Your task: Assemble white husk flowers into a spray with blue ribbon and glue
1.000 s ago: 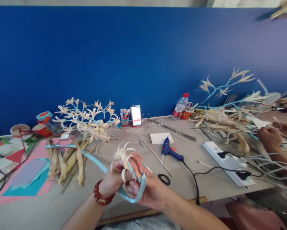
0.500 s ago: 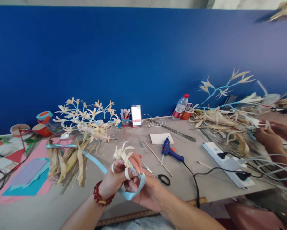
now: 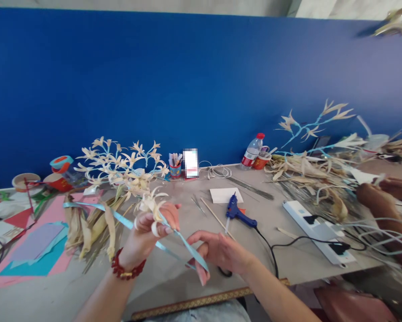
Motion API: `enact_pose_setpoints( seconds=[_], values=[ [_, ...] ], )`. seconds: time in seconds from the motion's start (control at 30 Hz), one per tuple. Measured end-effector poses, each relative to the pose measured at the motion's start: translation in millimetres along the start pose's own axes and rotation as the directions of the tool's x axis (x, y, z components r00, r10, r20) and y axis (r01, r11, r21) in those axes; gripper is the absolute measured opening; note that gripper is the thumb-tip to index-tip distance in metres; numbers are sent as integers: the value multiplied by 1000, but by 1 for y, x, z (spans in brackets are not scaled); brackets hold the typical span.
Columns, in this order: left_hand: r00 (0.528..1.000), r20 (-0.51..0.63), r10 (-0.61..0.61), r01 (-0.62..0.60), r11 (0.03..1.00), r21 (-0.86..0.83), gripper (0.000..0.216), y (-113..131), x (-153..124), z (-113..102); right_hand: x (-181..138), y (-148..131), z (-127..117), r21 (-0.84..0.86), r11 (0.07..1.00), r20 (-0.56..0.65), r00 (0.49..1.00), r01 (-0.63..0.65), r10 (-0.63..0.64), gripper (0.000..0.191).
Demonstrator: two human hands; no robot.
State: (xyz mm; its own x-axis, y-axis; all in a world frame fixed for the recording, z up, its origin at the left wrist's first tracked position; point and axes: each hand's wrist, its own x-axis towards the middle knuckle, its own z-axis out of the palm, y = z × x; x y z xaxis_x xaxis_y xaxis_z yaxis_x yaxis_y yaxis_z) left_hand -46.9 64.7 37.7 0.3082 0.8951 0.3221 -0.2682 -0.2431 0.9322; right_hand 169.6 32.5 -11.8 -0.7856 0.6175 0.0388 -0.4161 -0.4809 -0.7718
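My left hand (image 3: 147, 232), with a red bead bracelet at the wrist, is closed around a small cream husk flower (image 3: 149, 202) held up above the table. A light blue ribbon (image 3: 184, 243) runs from the flower down to my right hand (image 3: 217, 252), which pinches it and draws it taut to the right. The ribbon's other end trails left over the dried husks (image 3: 93, 223).
A blue glue gun (image 3: 236, 211) with a black cord, scissors, sticks and white paper lie ahead. A husk-flower branch (image 3: 120, 165), coloured paper (image 3: 36, 243) and tape rolls sit left. Another person's hands (image 3: 378, 197) work among husks at right, near a power strip (image 3: 318, 228).
My hands have separated: the left rose and moved left with the flower, the right pulled the ribbon loop out into a straight, taut strand.
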Motion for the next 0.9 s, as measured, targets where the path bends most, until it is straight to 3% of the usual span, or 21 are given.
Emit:
enact_pose_setpoints(
  seconds=[0.1, 0.3, 0.47, 0.6, 0.7, 0.8, 0.87, 0.9],
  values=[
    [998, 16, 57, -57, 998, -7, 17, 6, 4, -11, -1, 5, -6, -16, 997, 25, 997, 71, -70, 78],
    [985, -128, 112, -98, 989, 113, 10, 14, 2, -26, 6, 16, -8, -198, 948, -160, 946, 250, -283, 72],
    [950, -207, 232, -157, 933, 324, 5, 21, -2, -39, 14, 31, -11, -272, 945, -305, 915, 181, -263, 71],
    [912, -267, 311, -214, 917, 336, 5, 23, -2, -46, 18, 37, -11, -294, 942, -400, 874, 163, -276, 79],
    [896, -294, 332, -232, 916, 328, 6, 23, -5, -52, 22, 39, -9, -391, 890, -472, 778, 237, -414, 69],
    [907, -275, 319, -217, 913, 344, 6, 24, -9, -57, 22, 39, -7, -565, 753, -493, 594, 337, -636, 44],
    [920, -266, 287, -186, 919, 347, 6, 26, -11, -58, 19, 34, -8, -646, 683, -507, 478, 340, -717, 32],
    [931, -258, 260, -168, 929, 330, 6, 27, -12, -58, 17, 30, -9, -635, 698, -526, 478, 330, -704, 28]
  ],
)
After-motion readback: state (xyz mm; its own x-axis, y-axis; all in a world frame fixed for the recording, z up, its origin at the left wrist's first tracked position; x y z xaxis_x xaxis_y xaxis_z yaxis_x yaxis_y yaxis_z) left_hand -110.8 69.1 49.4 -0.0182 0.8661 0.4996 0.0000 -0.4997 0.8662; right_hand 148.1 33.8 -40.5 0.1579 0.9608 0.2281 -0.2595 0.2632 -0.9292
